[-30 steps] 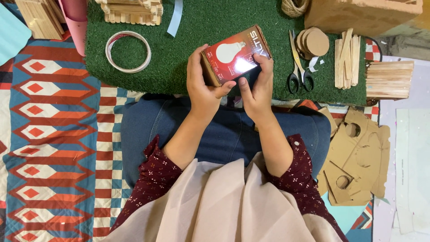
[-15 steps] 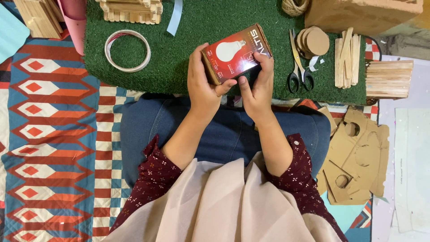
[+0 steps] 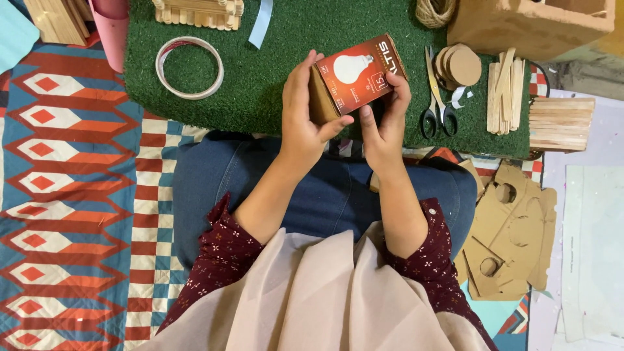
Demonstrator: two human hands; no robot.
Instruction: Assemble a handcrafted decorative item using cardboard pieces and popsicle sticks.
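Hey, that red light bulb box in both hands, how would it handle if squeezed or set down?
The red bulb box looks like thin card, so it probably dents under a hard squeeze. Fingertips alone carry it, so it's likely light. Flat sides: it should sit, not roll.

A small red bulb box (image 3: 356,78), brown-sided, tilted above the green mat (image 3: 273,78).

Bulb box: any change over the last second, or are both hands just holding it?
Little changed. Both hands keep hold of the red bulb box above the green mat: left hand on its brown end, right hand at its lower edge. The left thumb seems to have slid slightly along the box's lower edge. Scissors, tape ring and stick pile stayed put.
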